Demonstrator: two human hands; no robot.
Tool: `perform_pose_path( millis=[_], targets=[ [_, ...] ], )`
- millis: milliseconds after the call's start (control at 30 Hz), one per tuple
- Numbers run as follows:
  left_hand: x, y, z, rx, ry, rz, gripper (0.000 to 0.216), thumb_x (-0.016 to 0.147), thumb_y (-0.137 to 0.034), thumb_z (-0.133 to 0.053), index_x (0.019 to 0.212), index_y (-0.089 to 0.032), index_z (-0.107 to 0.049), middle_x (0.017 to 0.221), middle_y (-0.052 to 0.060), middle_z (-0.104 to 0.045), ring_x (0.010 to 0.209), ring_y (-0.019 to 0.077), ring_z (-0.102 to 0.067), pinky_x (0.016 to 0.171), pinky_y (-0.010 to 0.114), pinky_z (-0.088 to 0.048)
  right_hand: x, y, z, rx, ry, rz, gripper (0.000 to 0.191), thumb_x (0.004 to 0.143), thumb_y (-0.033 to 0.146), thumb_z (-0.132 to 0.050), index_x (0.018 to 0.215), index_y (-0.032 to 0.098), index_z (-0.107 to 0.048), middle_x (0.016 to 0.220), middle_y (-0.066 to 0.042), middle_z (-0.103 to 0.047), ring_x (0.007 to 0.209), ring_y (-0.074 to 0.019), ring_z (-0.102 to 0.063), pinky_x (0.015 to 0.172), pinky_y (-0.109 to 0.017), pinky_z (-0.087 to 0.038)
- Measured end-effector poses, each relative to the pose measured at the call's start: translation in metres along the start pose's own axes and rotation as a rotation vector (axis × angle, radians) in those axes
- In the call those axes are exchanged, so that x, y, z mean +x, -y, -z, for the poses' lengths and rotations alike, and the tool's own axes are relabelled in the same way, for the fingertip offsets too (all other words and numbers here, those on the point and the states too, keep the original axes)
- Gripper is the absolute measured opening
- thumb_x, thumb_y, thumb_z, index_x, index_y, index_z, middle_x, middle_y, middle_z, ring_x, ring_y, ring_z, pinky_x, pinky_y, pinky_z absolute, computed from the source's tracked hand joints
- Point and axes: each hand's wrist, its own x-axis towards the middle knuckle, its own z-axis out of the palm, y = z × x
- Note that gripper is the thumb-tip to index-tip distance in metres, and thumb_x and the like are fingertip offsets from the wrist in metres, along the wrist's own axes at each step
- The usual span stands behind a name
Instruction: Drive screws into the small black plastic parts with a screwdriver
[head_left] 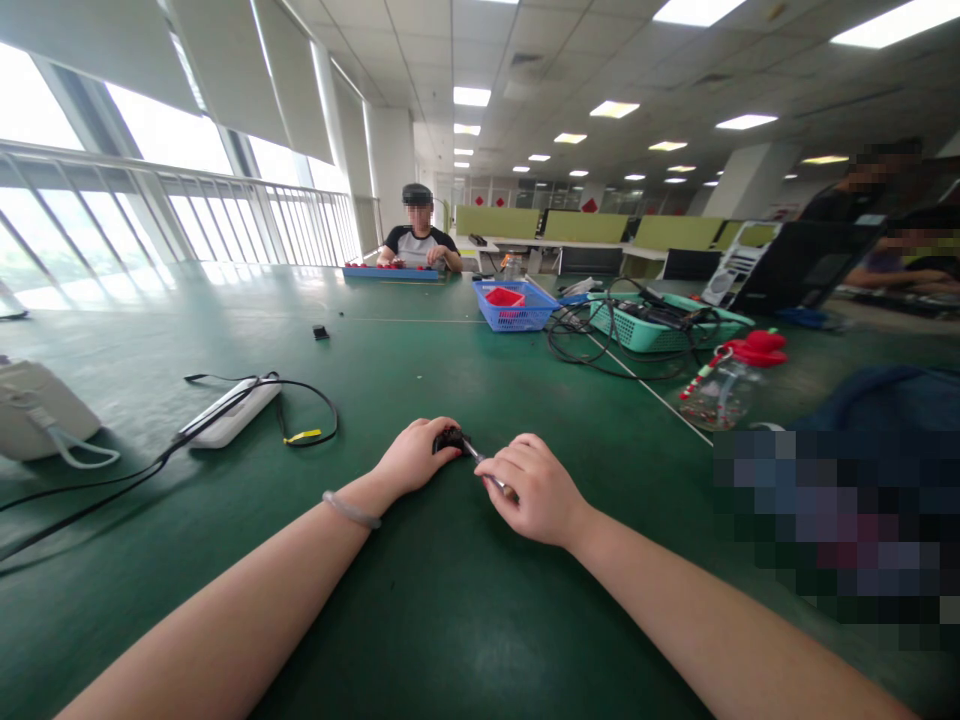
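In the middle of the green table, my left hand [416, 455] wraps its fingers round a small black part [450, 438] and steadies it near the tabletop. Its exact kind is too small to make out. My right hand [534, 488] is closed round a slim screwdriver [491, 478] with a metallic shaft. The shaft slants up and left, and its tip meets the right side of the black part. Fingers cover most of the handle. A pale bangle [352, 511] circles my left wrist.
To the left lie a white power bank [231, 412] with black cables and a white device [41, 410]. A small black piece [321, 333] sits farther back. Beyond are a blue basket [517, 318], a green basket [645, 338], a red-lidded bottle [724, 385] and a seated person [418, 240].
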Motion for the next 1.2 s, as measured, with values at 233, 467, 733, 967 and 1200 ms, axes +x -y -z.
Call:
perform_pose_path(
  millis=[233, 467, 733, 967, 1200],
  targets=[
    [0.0, -0.002, 0.002, 0.007, 0.021, 0.018, 0.032, 0.081, -0.036, -0.062, 0.111, -0.026, -0.063, 0.104, 0.005, -0.068, 0.102, 0.0244, -0.06, 0.092, 0.037, -0.047, -0.002, -0.021, -0.003, 0.393, -0.128, -0.404, 0.022, 0.083, 0.017, -0.054, 0.096, 0.021, -0.071, 0.089, -0.005, -0.07, 0.077, -0.0176, -0.063, 0.071, -0.031, -0.049],
    [0.001, -0.001, 0.002, 0.009, 0.023, 0.021, 0.033, 0.081, -0.037, -0.061, 0.112, -0.027, -0.063, 0.106, 0.005, -0.068, 0.104, 0.0251, -0.06, 0.092, 0.037, -0.047, -0.007, -0.05, -0.014, 0.85, -0.166, -0.714, 0.028, 0.083, 0.033, -0.056, 0.099, 0.014, -0.069, 0.071, -0.003, -0.065, 0.063, -0.0154, -0.06, 0.067, -0.032, -0.05],
    [-0.001, -0.003, 0.004, 0.01, 0.022, 0.011, 0.032, 0.081, -0.036, -0.06, 0.113, -0.027, -0.062, 0.103, 0.005, -0.068, 0.101, 0.0252, -0.06, 0.09, 0.037, -0.047, -0.006, -0.045, -0.01, 0.816, -0.163, -0.712, 0.025, 0.083, 0.03, -0.056, 0.095, 0.014, -0.069, 0.074, -0.004, -0.066, 0.062, -0.0149, -0.06, 0.063, -0.03, -0.049],
    [-0.001, -0.001, 0.001, -0.003, 0.01, -0.017, 0.031, 0.082, -0.035, -0.06, 0.111, -0.026, -0.062, 0.103, 0.005, -0.068, 0.102, 0.025, -0.059, 0.092, 0.037, -0.047, -0.004, -0.027, 0.0, 0.469, -0.076, -0.413, 0.018, 0.084, 0.021, -0.057, 0.097, 0.019, -0.069, 0.092, -0.005, -0.069, 0.083, -0.0182, -0.063, 0.077, -0.032, -0.048],
    [0.0, 0.0, -0.001, -0.005, -0.014, -0.022, 0.03, 0.081, -0.031, -0.06, 0.111, -0.025, -0.062, 0.103, 0.005, -0.069, 0.104, 0.0244, -0.059, 0.093, 0.037, -0.046, -0.001, -0.009, 0.002, 0.081, 0.041, 0.036, 0.017, 0.087, 0.022, -0.056, 0.101, 0.022, -0.067, 0.087, -0.004, -0.067, 0.081, -0.0173, -0.057, 0.082, -0.037, -0.041]
  ],
)
